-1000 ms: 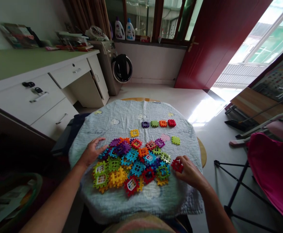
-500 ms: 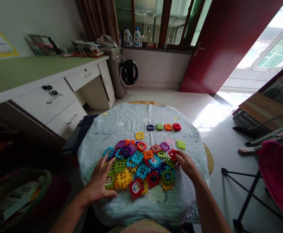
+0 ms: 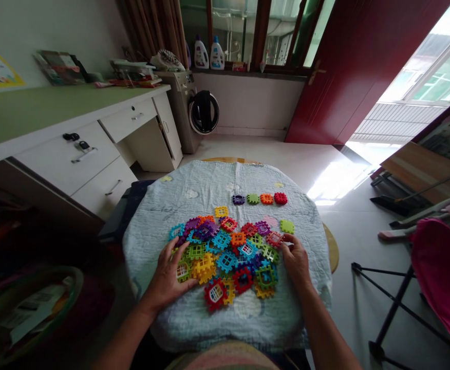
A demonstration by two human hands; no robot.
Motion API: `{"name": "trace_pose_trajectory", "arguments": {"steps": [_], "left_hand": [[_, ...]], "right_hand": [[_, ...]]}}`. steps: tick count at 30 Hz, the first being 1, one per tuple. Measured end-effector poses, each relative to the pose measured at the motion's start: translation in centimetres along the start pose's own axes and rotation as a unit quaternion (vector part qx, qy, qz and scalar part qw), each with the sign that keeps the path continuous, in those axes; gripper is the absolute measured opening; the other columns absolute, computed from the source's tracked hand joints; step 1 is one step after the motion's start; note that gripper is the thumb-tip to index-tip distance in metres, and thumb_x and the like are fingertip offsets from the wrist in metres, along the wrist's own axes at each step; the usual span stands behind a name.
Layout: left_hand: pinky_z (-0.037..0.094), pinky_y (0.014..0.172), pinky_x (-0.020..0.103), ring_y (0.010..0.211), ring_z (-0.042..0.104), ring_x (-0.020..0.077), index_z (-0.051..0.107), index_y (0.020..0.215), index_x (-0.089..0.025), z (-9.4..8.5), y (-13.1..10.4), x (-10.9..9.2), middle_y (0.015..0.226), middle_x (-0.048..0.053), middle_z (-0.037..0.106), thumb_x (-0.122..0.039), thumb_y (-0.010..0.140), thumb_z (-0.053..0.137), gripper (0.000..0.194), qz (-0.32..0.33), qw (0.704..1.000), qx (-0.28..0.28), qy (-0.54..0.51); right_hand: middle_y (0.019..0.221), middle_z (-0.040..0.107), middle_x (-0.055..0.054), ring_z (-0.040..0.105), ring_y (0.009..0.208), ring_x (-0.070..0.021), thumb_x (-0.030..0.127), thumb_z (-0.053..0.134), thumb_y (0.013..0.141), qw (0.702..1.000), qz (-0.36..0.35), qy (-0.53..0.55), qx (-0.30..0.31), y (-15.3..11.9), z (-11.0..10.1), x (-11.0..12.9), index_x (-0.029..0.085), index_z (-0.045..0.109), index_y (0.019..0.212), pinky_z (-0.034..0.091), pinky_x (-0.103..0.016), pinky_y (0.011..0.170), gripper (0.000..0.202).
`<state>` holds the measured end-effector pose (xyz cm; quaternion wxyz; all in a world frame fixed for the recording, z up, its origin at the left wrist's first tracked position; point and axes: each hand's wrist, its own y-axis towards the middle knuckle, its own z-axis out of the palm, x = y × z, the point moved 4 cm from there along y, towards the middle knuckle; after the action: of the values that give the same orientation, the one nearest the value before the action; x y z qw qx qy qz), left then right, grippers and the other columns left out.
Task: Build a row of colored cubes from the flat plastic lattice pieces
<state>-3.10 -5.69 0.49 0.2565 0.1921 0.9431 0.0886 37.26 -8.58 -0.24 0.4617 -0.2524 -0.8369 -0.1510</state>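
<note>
Red tile [image 3: 275, 238]: right edge of the pile [image 3: 227, 261], just left of my right hand's [image 3: 296, 258] fingertips, squarish, no clear long axis. Right's nearer; can't tell if it's pinching. Left hand [image 3: 170, 271] spread, pile's left side.

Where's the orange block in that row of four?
The orange block is right of centre in the head view, between the green block and the red block.

Red door [image 3: 348, 67], washing machine [image 3: 184, 110], pink chair [image 3: 441, 277]
</note>
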Motion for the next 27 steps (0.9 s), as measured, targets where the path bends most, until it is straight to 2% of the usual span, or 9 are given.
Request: {"name": "trace_pose_trajectory", "arguments": {"steps": [4,9,14,20,23,25,27], "left_hand": [[0.036,0.112,0.056,0.137,0.038,0.0367,0.046,0.137,-0.023,0.4,0.4,0.0,0.148,0.015,0.036,-0.055,0.073,0.072,0.077,-0.003,1.0,-0.025,-0.013],[0.034,0.114,0.054,0.136,0.039,0.035,0.05,0.133,-0.022,0.0,0.2,-0.2,0.145,0.014,0.041,-0.063,0.077,0.065,0.071,-0.005,0.998,-0.042,-0.04],[0.035,0.115,0.051,0.136,0.04,0.0319,0.052,0.132,-0.022,-0.4,0.0,-0.1,0.145,0.012,0.043,-0.055,0.089,0.049,0.054,-0.021,0.996,-0.047,-0.069],[0.038,0.112,0.05,0.131,0.046,0.0301,0.056,0.126,-0.021,-0.3,0.0,0.1,0.139,0.011,0.051,-0.051,0.091,0.048,0.047,-0.025,0.997,-0.043,-0.067],[0.04,0.111,0.05,0.13,0.048,0.03,0.058,0.124,-0.022,-0.2,0.1,0.1,0.138,0.011,0.053,-0.05,0.091,0.049,0.045,-0.025,0.996,-0.042,-0.071],[0.04,0.111,0.05,0.13,0.048,0.0305,0.058,0.125,-0.023,-0.3,0.1,0.1,0.137,0.011,0.053,-0.05,0.09,0.049,0.045,-0.03,0.996,-0.042,-0.076],[0.039,0.112,0.051,0.13,0.047,0.0306,0.057,0.126,-0.023,-0.4,0.1,0.0,0.138,0.011,0.053,-0.049,0.09,0.05,0.045,-0.033,0.995,-0.042,-0.085]], "right_hand": [[0.081,0.068,-0.004,0.057,0.063,-0.0173,0.039,0.05,0.078,0.999,-0.028,-0.012,-0.008,-0.3,-0.1,-0.1,0.017,0.064,0.106,0.046,-0.03,0.066,0.039],[0.093,0.066,-0.007,0.057,0.066,-0.0158,0.036,0.051,0.077,0.998,-0.059,-0.024,-0.022,-0.3,-0.1,0.1,0.018,0.063,0.093,0.046,-0.029,0.07,0.027],[0.082,0.065,-0.005,0.056,0.064,-0.0163,0.036,0.05,0.077,0.997,-0.065,-0.039,-0.012,-0.4,-0.1,0.2,0.02,0.064,0.084,0.044,-0.029,0.069,0.023],[0.073,0.063,-0.003,0.054,0.06,-0.0171,0.038,0.051,0.076,0.998,-0.044,-0.031,-0.019,-0.2,-0.2,0.6,0.019,0.065,0.087,0.043,-0.03,0.064,0.026],[0.08,0.065,-0.005,0.055,0.064,-0.0167,0.036,0.051,0.078,0.995,-0.091,-0.029,-0.009,0.3,1.0,3.2,0.019,0.064,0.085,0.045,-0.03,0.067,0.022],[0.084,0.066,-0.006,0.058,0.074,-0.0183,0.033,0.051,0.08,0.985,-0.163,-0.037,0.045,0.7,3.1,6.2,0.02,0.064,0.085,0.046,-0.031,0.076,0.018],[0.092,0.069,-0.007,0.06,0.089,-0.0206,0.03,0.05,0.085,0.959,-0.242,-0.051,0.136,1.1,6.0,9.5,0.021,0.066,0.088,0.044,-0.034,0.088,0.019]]}}
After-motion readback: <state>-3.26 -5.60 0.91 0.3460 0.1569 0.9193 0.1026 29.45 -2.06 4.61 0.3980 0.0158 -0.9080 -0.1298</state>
